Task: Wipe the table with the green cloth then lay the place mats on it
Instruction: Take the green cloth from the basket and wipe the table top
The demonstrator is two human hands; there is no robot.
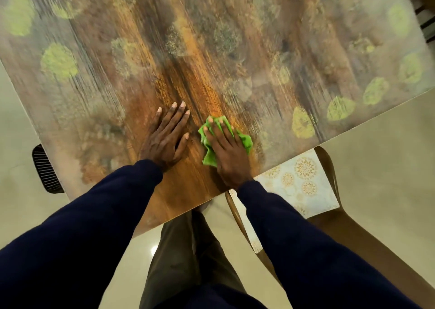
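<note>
A table (211,38) with a brown, orange and green printed top fills the upper view. My right hand (226,148) lies flat on a crumpled green cloth (209,155) and presses it against the tabletop near the front edge. Bits of cloth stick out to the left, right and front of the fingers. My left hand (168,137) rests flat on the bare tabletop just left of the cloth, fingers spread and straight. Pale place mats (296,184) with gold round patterns lie on a chair seat below the table's front right corner.
A brown chair (348,233) stands at the right, partly tucked under the table's edge. A dark slatted chair back (46,169) shows at the table's left side. Beige tiled floor (388,148) surrounds the table. My legs stand at the front edge.
</note>
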